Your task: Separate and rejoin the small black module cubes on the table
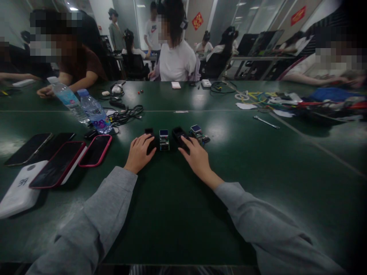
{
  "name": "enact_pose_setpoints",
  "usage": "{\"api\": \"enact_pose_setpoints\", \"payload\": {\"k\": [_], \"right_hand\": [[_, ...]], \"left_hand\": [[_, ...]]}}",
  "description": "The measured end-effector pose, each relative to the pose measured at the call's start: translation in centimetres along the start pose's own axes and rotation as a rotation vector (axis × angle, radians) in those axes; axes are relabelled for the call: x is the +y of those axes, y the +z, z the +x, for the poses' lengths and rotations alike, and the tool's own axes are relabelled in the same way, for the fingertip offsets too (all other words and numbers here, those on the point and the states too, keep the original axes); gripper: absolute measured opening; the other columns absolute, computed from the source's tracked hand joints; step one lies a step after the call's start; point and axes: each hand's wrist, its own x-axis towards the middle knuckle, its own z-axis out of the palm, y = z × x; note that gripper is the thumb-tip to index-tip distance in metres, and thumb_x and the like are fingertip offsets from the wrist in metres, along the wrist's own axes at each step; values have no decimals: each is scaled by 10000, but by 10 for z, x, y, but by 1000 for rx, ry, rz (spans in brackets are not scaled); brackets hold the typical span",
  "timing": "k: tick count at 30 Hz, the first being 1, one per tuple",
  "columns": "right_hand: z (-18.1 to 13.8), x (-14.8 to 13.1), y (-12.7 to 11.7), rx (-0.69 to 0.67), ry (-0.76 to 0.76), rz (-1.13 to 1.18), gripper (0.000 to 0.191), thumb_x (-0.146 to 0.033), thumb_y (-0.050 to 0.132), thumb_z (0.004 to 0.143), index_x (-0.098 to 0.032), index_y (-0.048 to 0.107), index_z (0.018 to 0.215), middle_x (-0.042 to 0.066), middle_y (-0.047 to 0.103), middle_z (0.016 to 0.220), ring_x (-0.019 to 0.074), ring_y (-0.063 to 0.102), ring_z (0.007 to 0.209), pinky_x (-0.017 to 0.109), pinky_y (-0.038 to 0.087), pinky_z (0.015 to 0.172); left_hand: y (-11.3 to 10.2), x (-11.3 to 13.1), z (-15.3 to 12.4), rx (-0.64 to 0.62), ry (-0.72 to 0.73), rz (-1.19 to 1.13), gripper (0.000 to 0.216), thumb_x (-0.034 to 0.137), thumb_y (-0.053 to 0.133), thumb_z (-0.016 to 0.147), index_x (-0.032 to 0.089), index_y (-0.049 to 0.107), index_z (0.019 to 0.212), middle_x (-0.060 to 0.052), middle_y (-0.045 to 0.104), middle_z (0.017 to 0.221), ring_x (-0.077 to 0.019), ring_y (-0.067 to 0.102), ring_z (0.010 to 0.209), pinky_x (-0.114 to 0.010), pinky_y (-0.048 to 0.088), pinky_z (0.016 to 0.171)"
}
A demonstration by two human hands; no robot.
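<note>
Grey sleeves (94, 215), phones (95, 151) and bottles (96, 112) left of circuit boards (164, 140), wrench (266, 122) right.

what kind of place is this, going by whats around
Probably an electronics workroom or shared office: a small circuit board with a screen, black cables and a wrench lie on a long green table.

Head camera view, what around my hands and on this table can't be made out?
All in the head view:
Left black casing: lower part hidden by the left hand; its grip is unclear.
Right black casing: partly covered by the right hand.
Middle circuit board: its screen is too small to read.
Blue item at far right: too blurred to identify.
</note>
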Motion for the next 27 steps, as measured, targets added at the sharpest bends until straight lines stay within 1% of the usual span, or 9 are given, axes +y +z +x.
{"api": "enact_pose_setpoints", "payload": {"k": [2, 3, 6, 9, 13, 16, 19, 23, 27], "right_hand": [[1, -2, 5, -42, 5, -33, 452, -440, 492, 970, -298, 468, 1398, 138, 531, 1183, 330, 608, 939, 496, 584, 676], [2, -2, 6, -52, 7, -58, 451, -455, 506, 963, -287, 480, 1381, 139, 534, 1135, 328, 603, 918, 492, 580, 669], [3, -1, 6, -62, 6, -126, 469, -499, 541, 942, -249, 504, 1337, 142, 530, 1068, 337, 583, 915, 501, 560, 704], [3, 0, 5, -61, -13, -146, 494, -536, 520, 946, -228, 500, 1331, 142, 537, 1056, 337, 567, 927, 501, 542, 734], [2, 0, 5, -71, -25, -150, 493, -542, 433, 981, -231, 477, 1361, 134, 542, 1065, 312, 558, 926, 449, 529, 720], [2, 0, 5, -87, -19, -185, 497, -502, 394, 1008, -174, 471, 1374, 137, 539, 1069, 295, 547, 942, 418, 519, 744], [3, 1, 4, -119, -40, -194, 506, -452, 407, 1018, -125, 445, 1402, 139, 536, 1068, 278, 536, 947, 399, 512, 779], [4, 2, 4, -141, -49, -207, 488, -398, 398, 1026, -119, 422, 1425, 143, 530, 1057, 276, 530, 931, 400, 511, 770], [5, 3, 7, -129, -40, -194, 487, -394, 372, 1030, -118, 414, 1429, 146, 523, 1043, 281, 525, 917, 405, 511, 746]], "left_hand": [[-1, 1, 0, -5, -2, 1, 441, 314, 556, 908, 204, 489, 1330, -125, 516, 1402, -300, 450, 1329, -524, 362, 1094], [-1, 1, 0, -6, -2, -1, 443, 309, 555, 905, 201, 487, 1330, -126, 514, 1403, -301, 450, 1329, -525, 361, 1094], [0, 1, 0, -4, -5, -7, 446, 291, 552, 900, 202, 483, 1332, -125, 511, 1405, -300, 446, 1331, -524, 357, 1098], [0, 0, 0, -1, -3, -7, 444, 279, 548, 899, 201, 482, 1331, -123, 509, 1408, -297, 440, 1338, -518, 356, 1100], [1, 0, 0, -3, 4, -2, 440, 279, 541, 902, 190, 480, 1329, -125, 505, 1411, -291, 440, 1337, -506, 365, 1096], [1, -1, 0, -3, 11, 8, 436, 284, 536, 906, 188, 479, 1328, -124, 506, 1409, -290, 441, 1337, -502, 368, 1095], [2, -1, 0, 9, 22, 18, 433, 287, 529, 913, 187, 474, 1330, -126, 508, 1407, -292, 442, 1334, -500, 373, 1089], [3, -2, 0, 4, 21, 26, 438, 299, 532, 915, 181, 472, 1332, -129, 505, 1407, -294, 438, 1335, -494, 377, 1083], [1, -1, -1, -3, 34, 31, 470, 312, 574, 896, 196, 470, 1339, -134, 495, 1413, -305, 430, 1338, -517, 350, 1090]]}}
